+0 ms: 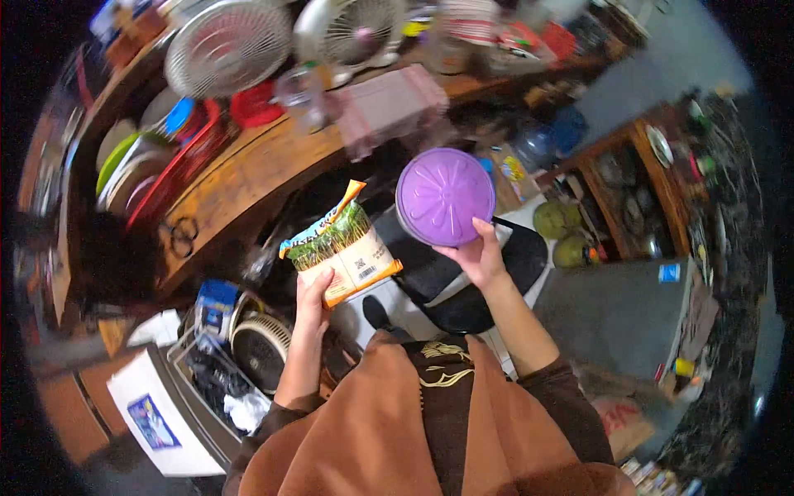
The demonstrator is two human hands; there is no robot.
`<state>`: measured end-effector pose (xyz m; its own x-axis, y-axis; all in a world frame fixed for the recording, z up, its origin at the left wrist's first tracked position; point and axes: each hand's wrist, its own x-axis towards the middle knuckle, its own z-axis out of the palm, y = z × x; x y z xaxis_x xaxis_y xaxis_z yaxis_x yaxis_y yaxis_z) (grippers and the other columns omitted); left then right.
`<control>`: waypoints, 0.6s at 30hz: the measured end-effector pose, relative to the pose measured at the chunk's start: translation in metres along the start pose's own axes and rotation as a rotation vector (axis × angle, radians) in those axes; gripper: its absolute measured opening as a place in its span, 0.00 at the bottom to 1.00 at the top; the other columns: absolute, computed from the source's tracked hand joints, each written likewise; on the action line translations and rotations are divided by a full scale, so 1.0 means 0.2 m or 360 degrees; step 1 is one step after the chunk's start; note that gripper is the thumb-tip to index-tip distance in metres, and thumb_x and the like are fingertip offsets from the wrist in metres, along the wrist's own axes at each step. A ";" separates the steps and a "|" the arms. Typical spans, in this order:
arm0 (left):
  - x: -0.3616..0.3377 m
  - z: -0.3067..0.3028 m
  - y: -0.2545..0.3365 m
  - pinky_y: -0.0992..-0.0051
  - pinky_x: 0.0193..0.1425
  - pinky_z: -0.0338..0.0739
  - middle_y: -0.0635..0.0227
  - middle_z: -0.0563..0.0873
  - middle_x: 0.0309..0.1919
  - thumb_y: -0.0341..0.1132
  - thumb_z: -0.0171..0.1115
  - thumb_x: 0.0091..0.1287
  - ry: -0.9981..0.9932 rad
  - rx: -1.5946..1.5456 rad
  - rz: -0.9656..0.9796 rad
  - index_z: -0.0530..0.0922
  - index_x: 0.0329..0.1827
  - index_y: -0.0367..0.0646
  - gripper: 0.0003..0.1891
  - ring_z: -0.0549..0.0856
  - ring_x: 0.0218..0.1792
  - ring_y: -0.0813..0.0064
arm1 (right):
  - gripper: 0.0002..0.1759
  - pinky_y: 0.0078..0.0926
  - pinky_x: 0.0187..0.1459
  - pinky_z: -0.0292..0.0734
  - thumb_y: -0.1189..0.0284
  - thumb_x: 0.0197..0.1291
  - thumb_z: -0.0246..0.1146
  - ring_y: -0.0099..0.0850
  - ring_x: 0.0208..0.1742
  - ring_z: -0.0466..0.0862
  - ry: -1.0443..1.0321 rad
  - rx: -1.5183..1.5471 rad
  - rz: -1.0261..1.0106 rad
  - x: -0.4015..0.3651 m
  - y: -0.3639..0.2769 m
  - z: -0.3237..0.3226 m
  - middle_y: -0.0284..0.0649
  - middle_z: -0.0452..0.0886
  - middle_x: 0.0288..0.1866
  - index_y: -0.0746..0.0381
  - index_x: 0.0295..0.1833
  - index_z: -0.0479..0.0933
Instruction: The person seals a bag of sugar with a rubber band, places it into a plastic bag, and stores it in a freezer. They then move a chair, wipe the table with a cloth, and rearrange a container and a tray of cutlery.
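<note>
In the head view, my left hand is closed on the lower edge of a printed plastic packet. The packet has orange edges, green plants on its front and a barcode, and one top corner sticks up. My right hand grips a round tub with a purple lid, thumb on the lid's rim and fingers underneath. A petal-like pattern is raised on the lid. Packet and tub are held up side by side, a little apart. What is inside the tub is hidden by the lid.
Beyond my hands runs a wooden table with a red basket, a pink cloth, scissors and two fans. A black chair stands below the tub. Coconuts lie by a wooden cabinet.
</note>
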<state>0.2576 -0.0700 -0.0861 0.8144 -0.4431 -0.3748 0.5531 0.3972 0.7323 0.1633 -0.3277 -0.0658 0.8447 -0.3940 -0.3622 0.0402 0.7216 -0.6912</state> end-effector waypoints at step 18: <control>-0.08 1.72 -1.46 0.67 0.33 0.79 0.58 0.79 0.44 0.49 0.54 0.61 -0.0983 0.0274 -0.1477 0.65 0.55 0.39 0.26 0.81 0.39 0.62 | 0.38 0.55 0.57 0.62 0.54 0.50 0.58 0.43 0.63 0.62 0.1484 0.0120 -0.0633 -1.51 -0.98 -1.38 0.43 0.60 0.61 0.51 0.65 0.52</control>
<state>0.0227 -0.4546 -0.0981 -0.1522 -0.8498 -0.5046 0.8290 -0.3878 0.4030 -0.2475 -0.5069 0.0065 0.0112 -0.8772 -0.4801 0.2883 0.4626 -0.8384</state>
